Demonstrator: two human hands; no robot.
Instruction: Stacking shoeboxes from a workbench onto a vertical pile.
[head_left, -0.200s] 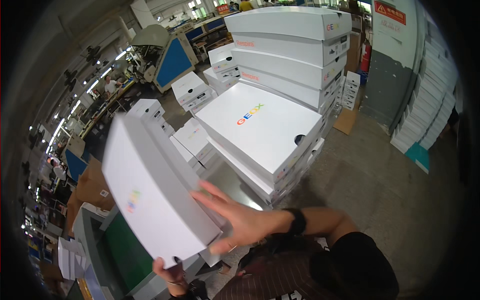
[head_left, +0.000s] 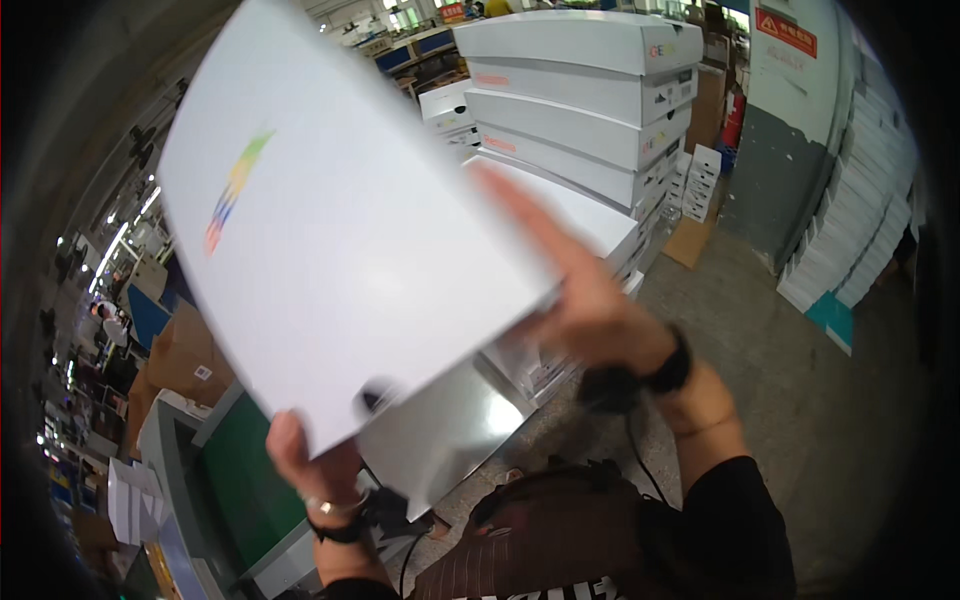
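Observation:
A white shoebox with a multicoloured logo on its lid is held up before me, tilted, with its broad top facing me. My left hand grips its near lower corner, close to a dark round finger hole. Along the right edge lies my right hand, smeared by motion, with its fingers stretched up the side and its thumb hidden. Behind the box and partly covered by it rises a tall stack of white shoeboxes.
Below the held box is a shiny metal tabletop. A machine with a green belt stands at the lower left, by a brown carton. To the right are a grey-white pillar and piled white boxes.
The shoebox has been raised and turned, so its lid now faces me and hides more of the stack. My right hand has moved up and right with it; my left hand rose slightly.

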